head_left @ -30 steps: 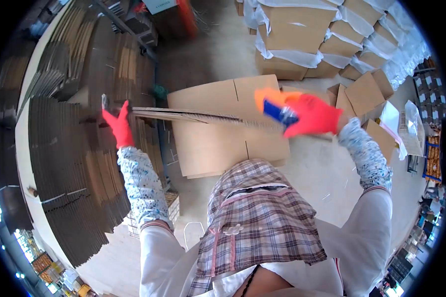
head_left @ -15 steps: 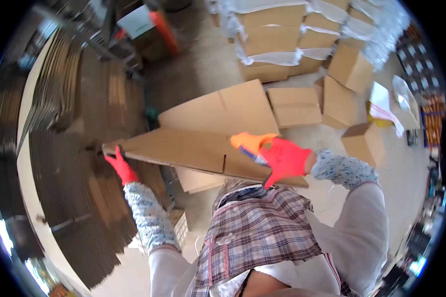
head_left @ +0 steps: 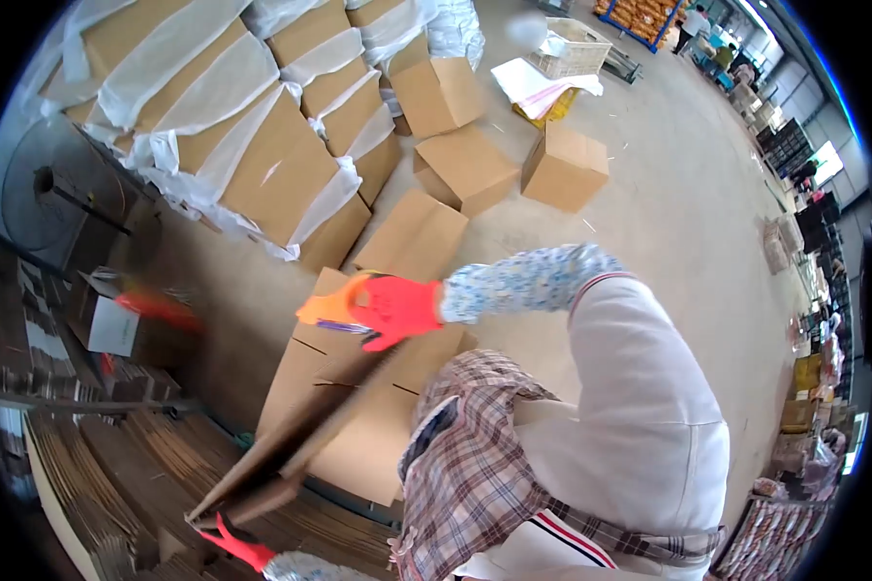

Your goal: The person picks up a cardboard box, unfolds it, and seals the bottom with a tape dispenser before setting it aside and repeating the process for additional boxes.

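Note:
My right hand (head_left: 403, 305), in a red glove, is closed around an orange tape dispenser (head_left: 322, 310). Its thumb is at the upper edge of a partly opened cardboard carton (head_left: 300, 436), which slants down in front of me. At the carton's far lower corner is my left hand (head_left: 234, 544), also red-gloved, its fingers closed on the cardboard edge. Between the carton's walls a dark gap shows. Behind it lie more cardboard pieces (head_left: 291, 382), partly covered by the carton.
Wrapped stacks of cartons (head_left: 252, 184) stand at the upper left. Loose boxes (head_left: 565, 167) sit on the floor ahead, near a white sack (head_left: 543, 89) and a crate (head_left: 574, 48). Bundled flat cardboard (head_left: 136, 474) fills the lower left. People (head_left: 693, 27) are far off.
My view has swung to the right. The carton, flat before, now stands steeper with its walls spread apart. Both hands keep their hold.

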The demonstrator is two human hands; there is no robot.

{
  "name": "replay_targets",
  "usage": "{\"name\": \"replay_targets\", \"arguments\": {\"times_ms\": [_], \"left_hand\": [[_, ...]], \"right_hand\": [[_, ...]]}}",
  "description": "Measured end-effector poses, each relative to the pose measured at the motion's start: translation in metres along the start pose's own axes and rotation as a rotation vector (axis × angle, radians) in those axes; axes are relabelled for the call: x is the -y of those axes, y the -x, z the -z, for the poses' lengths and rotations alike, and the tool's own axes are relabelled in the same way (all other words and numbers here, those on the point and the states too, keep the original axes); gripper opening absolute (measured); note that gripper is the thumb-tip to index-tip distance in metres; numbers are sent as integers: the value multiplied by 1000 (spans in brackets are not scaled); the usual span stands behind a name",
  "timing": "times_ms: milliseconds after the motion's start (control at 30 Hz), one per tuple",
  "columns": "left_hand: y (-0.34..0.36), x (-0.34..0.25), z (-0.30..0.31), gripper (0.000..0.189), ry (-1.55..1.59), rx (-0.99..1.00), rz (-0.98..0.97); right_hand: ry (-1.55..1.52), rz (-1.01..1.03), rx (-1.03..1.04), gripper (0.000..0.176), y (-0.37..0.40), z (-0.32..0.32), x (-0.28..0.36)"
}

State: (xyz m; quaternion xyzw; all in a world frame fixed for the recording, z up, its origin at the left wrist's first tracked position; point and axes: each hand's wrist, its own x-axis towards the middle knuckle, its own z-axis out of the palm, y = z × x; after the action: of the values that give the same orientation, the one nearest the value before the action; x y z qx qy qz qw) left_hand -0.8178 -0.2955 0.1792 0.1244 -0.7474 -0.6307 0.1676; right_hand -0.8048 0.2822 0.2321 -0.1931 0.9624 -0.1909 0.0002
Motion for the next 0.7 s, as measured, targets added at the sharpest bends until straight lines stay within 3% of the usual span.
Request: {"name": "replay_targets", "arguments": {"times_ms": [67, 100, 167, 233, 267, 333, 367, 400, 467, 500, 600, 633, 667, 700], "left_hand": [[31, -75, -10, 80, 141, 258, -34], [30, -87, 4, 82, 259, 526, 37], [47, -98, 3, 81, 9, 680, 199], [50, -68, -16, 70, -368, 769, 138], [54, -59, -15, 70, -379, 749, 135], [56, -43, -19, 67, -92, 442, 500], [62, -24, -17, 67, -89, 446, 498], [72, -1, -8, 66, -103, 437, 448], [95, -2, -25, 65, -109, 435, 420], [102, -17, -41, 64, -308, 403, 339], [115, -9, -53, 60, -691, 274, -30], [121, -16, -64, 59, -560, 276, -112], [107, -7, -52, 52, -751, 322, -123], [130, -43, -78, 57, -755, 205, -38]], "right_hand": [[-104, 273, -624, 50, 2, 8, -9], [-3, -165, -9, 46, 0, 11, -21], [-69, -240, -64, 46, -21, 12, -19], [-225, -346, -133, 46, -30, 14, 1], [-312, -361, -111, 46, -31, 17, 12], [-445, -322, -358, 49, -23, 3, 16], [-305, -238, -326, 54, -19, 0, 14], [-307, -256, -321, 54, -15, -10, 19], [-331, -470, -2, 54, -12, -21, 23], [-378, -441, -214, 53, -11, -25, 25], [-344, -374, -182, 46, -18, -27, 19], [-353, -353, -161, 46, -19, -26, 20], [-377, -345, -150, 48, -15, -22, 18], [-415, -333, -134, 51, -13, -18, 18]]}}
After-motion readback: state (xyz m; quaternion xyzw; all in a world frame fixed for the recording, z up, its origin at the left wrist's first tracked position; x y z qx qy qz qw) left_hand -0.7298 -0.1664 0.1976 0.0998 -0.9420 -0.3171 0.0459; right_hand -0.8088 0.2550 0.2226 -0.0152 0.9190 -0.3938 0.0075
